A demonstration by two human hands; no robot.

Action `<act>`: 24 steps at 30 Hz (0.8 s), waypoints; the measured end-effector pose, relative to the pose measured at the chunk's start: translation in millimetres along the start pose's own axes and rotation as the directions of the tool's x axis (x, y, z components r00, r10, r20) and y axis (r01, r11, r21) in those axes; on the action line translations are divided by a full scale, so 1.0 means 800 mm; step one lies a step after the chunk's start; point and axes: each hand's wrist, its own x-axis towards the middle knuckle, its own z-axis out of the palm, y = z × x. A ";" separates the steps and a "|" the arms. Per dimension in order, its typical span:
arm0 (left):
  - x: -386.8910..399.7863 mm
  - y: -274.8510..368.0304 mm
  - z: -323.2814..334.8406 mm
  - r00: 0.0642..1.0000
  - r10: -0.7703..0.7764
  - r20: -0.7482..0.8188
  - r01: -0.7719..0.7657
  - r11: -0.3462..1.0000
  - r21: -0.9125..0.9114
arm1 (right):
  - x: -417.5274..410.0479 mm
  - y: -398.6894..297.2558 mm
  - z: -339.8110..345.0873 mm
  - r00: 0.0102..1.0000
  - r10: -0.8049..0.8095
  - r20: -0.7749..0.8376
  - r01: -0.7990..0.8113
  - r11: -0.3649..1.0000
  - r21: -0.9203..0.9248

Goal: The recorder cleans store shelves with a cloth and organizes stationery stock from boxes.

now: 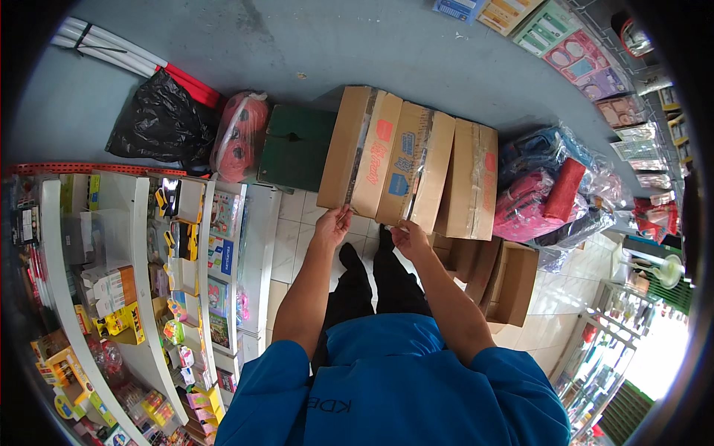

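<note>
Two taped cardboard boxes stand side by side before me, the left box and the middle box, both with printed fronts. My left hand is at the near bottom edge of the left box, thumb and fingers pinched together there. My right hand touches the near edge of the middle box with its fingertips. What the fingers grip, box edge or tape, cannot be told. A third taped cardboard box leans slightly apart on the right.
A dark green box, a bagged red ball-patterned item and a black plastic bag line the wall leftward. Plastic-wrapped backpacks lie right. An open cardboard box stands on the tiled floor. Stocked white shelves flank my left.
</note>
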 end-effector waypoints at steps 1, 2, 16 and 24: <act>0.003 0.002 -0.004 1.000 -0.005 -0.003 0.005 1.000 0.003 | -0.001 0.001 0.003 1.000 0.017 0.001 -0.017 1.000 0.008; 0.006 0.004 -0.007 1.000 -0.010 -0.007 0.010 1.000 0.007 | -0.003 0.002 0.006 0.999 0.034 0.003 -0.034 0.999 0.017; -0.010 0.017 0.005 0.996 -0.087 0.009 0.085 0.987 0.133 | -0.036 0.009 0.037 0.988 -0.155 -0.015 0.129 0.870 -0.475; -0.020 0.015 0.021 0.995 -0.093 0.024 0.092 0.994 0.055 | -0.013 0.037 0.047 0.813 -0.475 0.337 0.496 0.260 -0.829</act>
